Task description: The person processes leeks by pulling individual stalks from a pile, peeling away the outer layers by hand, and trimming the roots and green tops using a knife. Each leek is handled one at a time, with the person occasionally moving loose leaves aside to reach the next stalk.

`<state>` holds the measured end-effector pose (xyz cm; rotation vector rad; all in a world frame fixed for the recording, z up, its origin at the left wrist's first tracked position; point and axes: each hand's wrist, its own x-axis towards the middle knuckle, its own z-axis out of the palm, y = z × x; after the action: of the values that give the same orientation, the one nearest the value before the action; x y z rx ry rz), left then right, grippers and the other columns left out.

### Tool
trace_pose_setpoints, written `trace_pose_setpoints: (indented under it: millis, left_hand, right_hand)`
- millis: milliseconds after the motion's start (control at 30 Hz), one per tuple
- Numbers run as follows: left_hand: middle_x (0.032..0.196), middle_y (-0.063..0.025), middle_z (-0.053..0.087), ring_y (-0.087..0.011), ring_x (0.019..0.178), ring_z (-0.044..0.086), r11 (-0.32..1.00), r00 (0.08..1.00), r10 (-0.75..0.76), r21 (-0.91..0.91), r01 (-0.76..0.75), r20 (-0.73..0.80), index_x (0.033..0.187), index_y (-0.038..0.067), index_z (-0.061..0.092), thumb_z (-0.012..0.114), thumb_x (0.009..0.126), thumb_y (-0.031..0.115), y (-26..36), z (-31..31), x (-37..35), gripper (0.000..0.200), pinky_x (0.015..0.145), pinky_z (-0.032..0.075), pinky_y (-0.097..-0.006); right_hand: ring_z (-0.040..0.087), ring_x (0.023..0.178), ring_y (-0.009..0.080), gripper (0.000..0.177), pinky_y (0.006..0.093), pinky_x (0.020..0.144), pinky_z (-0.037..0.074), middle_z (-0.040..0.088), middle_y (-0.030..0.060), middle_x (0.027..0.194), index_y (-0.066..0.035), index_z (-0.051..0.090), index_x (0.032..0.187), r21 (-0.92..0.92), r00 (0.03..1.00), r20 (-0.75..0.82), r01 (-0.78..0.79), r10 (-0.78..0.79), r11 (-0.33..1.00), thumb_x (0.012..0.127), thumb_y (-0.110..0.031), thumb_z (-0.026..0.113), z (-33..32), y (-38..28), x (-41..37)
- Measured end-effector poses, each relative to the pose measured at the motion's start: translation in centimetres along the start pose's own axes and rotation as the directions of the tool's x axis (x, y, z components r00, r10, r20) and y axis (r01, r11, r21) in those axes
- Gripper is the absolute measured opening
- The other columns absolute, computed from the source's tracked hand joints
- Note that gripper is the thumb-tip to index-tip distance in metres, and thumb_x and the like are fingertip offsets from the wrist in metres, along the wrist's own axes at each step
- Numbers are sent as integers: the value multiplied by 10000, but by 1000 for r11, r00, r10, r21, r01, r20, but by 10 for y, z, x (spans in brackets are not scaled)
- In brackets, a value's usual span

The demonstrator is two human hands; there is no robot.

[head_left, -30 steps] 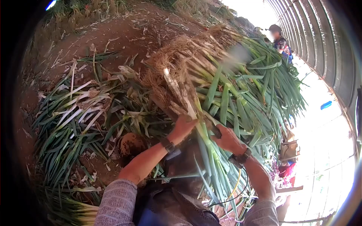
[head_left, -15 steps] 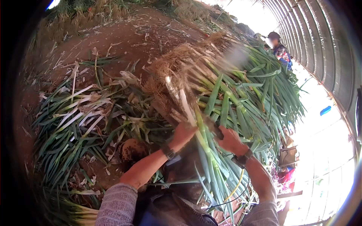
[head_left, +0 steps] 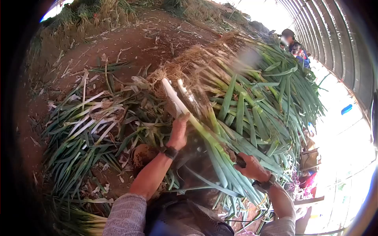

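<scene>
My left hand point(head_left: 179, 133) is closed around the pale shank of a large green onion point(head_left: 201, 131), its roots pointing up and its green leaves running down to the right. Past the leaves, my right hand point(head_left: 254, 168) grips a small dark hand tool point(head_left: 239, 160); its kind is not clear. Just beside the held stalk lies another onion with a soil-covered, partly white shank point(head_left: 187, 91). A big heap of unpeeled green onions point(head_left: 267, 102), roots toward the upper left, spreads beyond both hands.
White-shanked onions point(head_left: 84, 126) lie in a pile at left, with more stalks point(head_left: 88, 222) at lower left. Peeled scraps litter the brown soil point(head_left: 145, 43). Another person point(head_left: 297, 49) is at the far right, beside the ribbed tunnel wall point(head_left: 342, 51). A thin dark cord point(head_left: 248, 219) hangs near my right forearm.
My left hand has moved left and slightly up with the onion, whose shank now shows cleaner and whiter. My right hand with the tool has shifted right and down along the leaves.
</scene>
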<state>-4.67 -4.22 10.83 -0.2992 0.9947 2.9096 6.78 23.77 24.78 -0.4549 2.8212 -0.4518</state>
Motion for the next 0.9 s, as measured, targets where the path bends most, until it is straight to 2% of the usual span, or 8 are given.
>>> trace_pose_setpoints:
  millis: [100,167,300,400,467,567,800,900]
  left_hand:
    - [1029,-71,682,-218,985,675,997,993,-42,-58,49,112,1151,65,611,635,967,303,-12,2,-6,302,856,558,-390]
    - [1089,-93,689,-222,1000,672,991,876,-113,-11,134,469,1182,57,620,636,964,306,-24,2,-12,331,842,559,-373]
    - [1135,-94,690,-245,1017,669,945,720,-232,-25,327,654,1147,45,643,591,976,235,-35,18,-44,261,872,543,-400]
    - [1130,-96,692,-253,1038,662,914,724,-274,-62,400,633,1150,53,643,552,975,234,-54,6,-42,267,907,518,-424]
    - [1127,-100,692,-254,1047,659,916,731,-261,-76,393,631,1149,56,644,539,971,244,-55,2,-42,279,921,507,-426]
    - [1119,-109,695,-252,1055,656,906,754,-286,-89,413,591,1144,55,645,523,966,263,-54,-1,-41,300,929,502,-423]
    - [1103,-122,701,-251,995,686,933,728,-282,1,361,625,1182,34,627,550,952,268,-54,-1,-37,338,873,543,-397]
    - [1101,-114,701,-245,979,695,942,773,-294,32,335,562,1201,27,617,587,959,281,-54,6,-39,352,847,568,-398]
  right_hand:
    - [545,613,367,369,421,597,447,569,164,680,-42,607,1088,67,997,-50,62,-59,996,797,-220,748,1,7,1]
    - [528,603,363,349,423,596,444,553,162,673,-42,606,1074,127,996,-78,61,-52,990,802,-211,744,-2,5,8]
    - [578,651,399,319,441,607,457,586,190,708,-43,592,1046,-16,974,-188,121,-122,992,799,-185,734,0,2,20]
    - [607,694,420,325,462,621,473,610,203,728,-49,590,1053,-24,939,-323,115,-117,993,789,-175,732,3,2,28]
    - [617,707,429,325,480,627,488,627,201,756,-57,591,1067,-147,905,-304,262,-296,954,794,-171,727,4,4,31]
    - [618,708,434,316,494,622,492,640,189,788,-62,593,1067,-117,957,-238,139,-164,983,802,-180,718,1,5,36]
    - [626,746,431,304,508,650,493,642,190,791,-64,587,1055,-129,934,-269,206,-234,970,810,-202,703,-4,10,36]
    - [632,751,428,300,506,662,497,642,192,784,-64,584,1049,-256,986,-82,117,-142,960,812,-206,703,-9,12,40]
